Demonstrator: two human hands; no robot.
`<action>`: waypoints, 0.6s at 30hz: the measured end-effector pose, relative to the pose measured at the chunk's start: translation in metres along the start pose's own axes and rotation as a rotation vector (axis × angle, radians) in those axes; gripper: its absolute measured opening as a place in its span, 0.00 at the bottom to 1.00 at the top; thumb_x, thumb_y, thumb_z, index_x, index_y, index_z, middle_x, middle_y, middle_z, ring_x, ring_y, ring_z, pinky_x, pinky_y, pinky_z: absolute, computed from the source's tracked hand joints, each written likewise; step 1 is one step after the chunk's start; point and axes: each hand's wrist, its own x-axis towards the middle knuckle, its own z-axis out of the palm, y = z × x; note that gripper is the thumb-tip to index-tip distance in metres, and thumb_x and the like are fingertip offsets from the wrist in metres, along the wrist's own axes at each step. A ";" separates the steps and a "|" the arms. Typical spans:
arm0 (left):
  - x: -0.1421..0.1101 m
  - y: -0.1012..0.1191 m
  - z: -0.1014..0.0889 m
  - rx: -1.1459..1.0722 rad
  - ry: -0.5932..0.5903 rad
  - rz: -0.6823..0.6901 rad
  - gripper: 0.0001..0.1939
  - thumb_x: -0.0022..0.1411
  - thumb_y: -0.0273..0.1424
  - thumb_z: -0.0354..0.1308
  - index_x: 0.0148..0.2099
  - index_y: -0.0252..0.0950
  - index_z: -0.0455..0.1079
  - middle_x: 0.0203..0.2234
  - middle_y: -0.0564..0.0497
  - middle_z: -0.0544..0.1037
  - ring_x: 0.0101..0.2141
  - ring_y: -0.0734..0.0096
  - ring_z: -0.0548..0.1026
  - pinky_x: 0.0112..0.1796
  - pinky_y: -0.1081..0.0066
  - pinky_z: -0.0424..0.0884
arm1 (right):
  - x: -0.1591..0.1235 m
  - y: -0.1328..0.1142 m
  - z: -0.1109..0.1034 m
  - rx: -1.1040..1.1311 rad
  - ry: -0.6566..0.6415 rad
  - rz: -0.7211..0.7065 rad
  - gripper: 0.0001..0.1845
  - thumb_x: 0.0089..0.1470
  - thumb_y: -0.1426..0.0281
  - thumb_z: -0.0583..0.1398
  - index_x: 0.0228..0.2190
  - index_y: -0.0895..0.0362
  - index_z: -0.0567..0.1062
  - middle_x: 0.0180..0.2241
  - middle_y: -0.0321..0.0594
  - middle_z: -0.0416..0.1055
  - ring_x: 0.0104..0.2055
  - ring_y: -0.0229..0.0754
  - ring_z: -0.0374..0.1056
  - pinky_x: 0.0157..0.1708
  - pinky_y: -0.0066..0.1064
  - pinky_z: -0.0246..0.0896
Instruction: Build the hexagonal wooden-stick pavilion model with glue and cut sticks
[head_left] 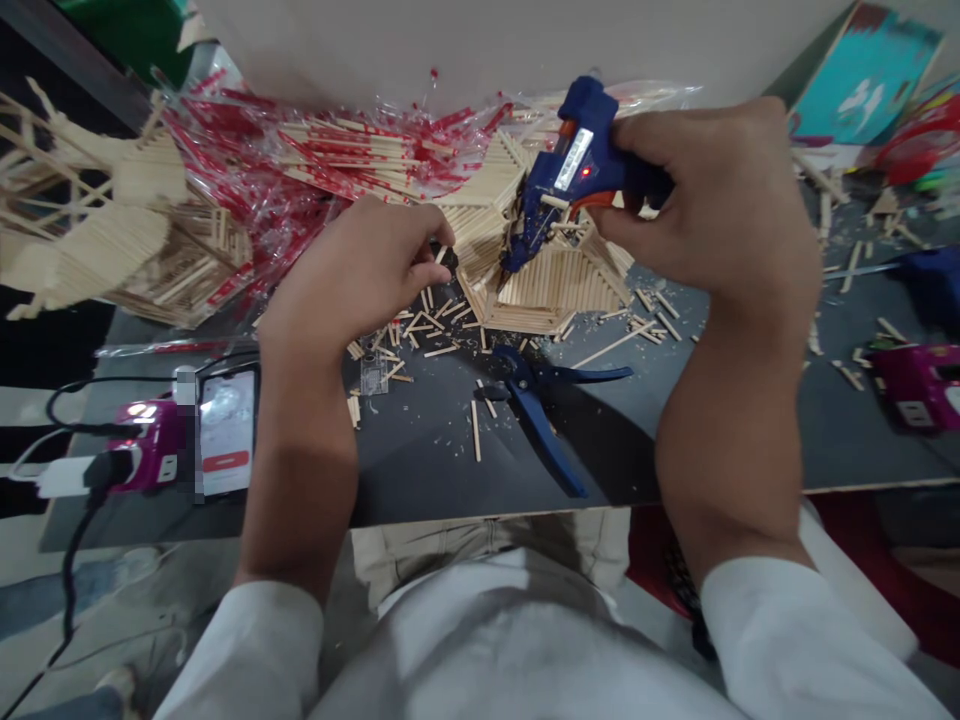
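My right hand (720, 200) is wrapped round the handle of a blue glue gun (540, 185), a small red light lit on its side. The gun tilts nozzle-down at a hollow, faceted model of thin wooden sticks (540, 285); I cannot tell whether the tip touches it. My left hand (375, 260) is left of the model, thumb and forefinger pinching what looks like a short wooden stick (442, 254). Blue-handled cutters (544, 420) lie in front of the model. Cut stick pieces (435, 325) are scattered around it.
Behind lie red-and-clear plastic wrappers with sticks (360, 150). Another stick model (127, 220) stands at the left. A phone (227, 430) lies beside a purple power socket (150, 445) with plugged-in cables. At right are another purple box (919, 385) and a turquoise panel (862, 85).
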 end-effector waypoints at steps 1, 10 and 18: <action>0.000 0.000 0.000 -0.004 -0.004 -0.009 0.16 0.69 0.37 0.59 0.55 0.41 0.78 0.40 0.46 0.84 0.42 0.51 0.81 0.50 0.53 0.73 | 0.000 0.001 0.000 0.002 0.003 -0.006 0.15 0.50 0.69 0.61 0.31 0.50 0.57 0.25 0.34 0.61 0.26 0.42 0.60 0.30 0.38 0.47; -0.001 -0.004 0.002 -0.013 -0.025 -0.025 0.18 0.69 0.42 0.57 0.57 0.46 0.77 0.41 0.47 0.84 0.47 0.50 0.80 0.52 0.53 0.71 | 0.000 -0.001 -0.003 -0.002 0.009 0.008 0.15 0.51 0.69 0.62 0.31 0.51 0.57 0.25 0.35 0.63 0.28 0.42 0.65 0.29 0.37 0.46; -0.002 -0.002 -0.001 -0.009 -0.043 -0.027 0.19 0.69 0.42 0.55 0.58 0.45 0.76 0.42 0.46 0.83 0.48 0.49 0.80 0.53 0.52 0.70 | -0.001 0.001 0.001 -0.022 0.037 -0.008 0.17 0.52 0.68 0.64 0.32 0.51 0.57 0.27 0.34 0.62 0.29 0.43 0.66 0.30 0.37 0.45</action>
